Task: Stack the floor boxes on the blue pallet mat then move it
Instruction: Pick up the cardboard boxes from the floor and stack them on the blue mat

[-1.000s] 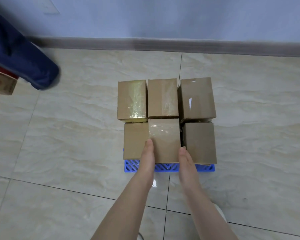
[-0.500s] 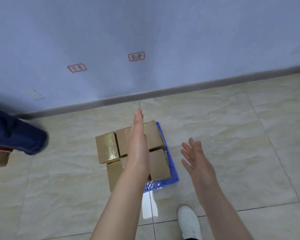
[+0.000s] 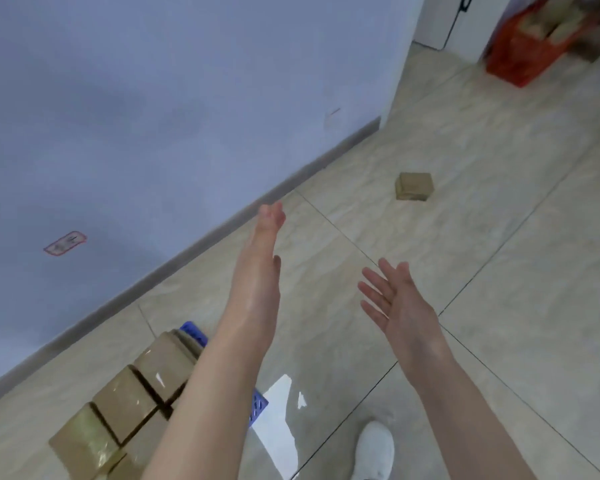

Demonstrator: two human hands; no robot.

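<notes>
cardboard box (image 3: 414, 186) newly in view beyond both empty hands (image 3: 394, 299).

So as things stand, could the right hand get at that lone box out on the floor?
Probably not without stepping closer. The right hand is open and empty, and bare tile lies between it and the lone box, so nothing blocks the way. But the box sits well beyond the outstretched fingers, further along the wall.

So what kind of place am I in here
Probably a storeroom or packing area, not a home. Taped cardboard boxes sit packed on a blue pallet mat, one more box lies alone on the bare tiled floor, and a red crate holds more goods.
</notes>
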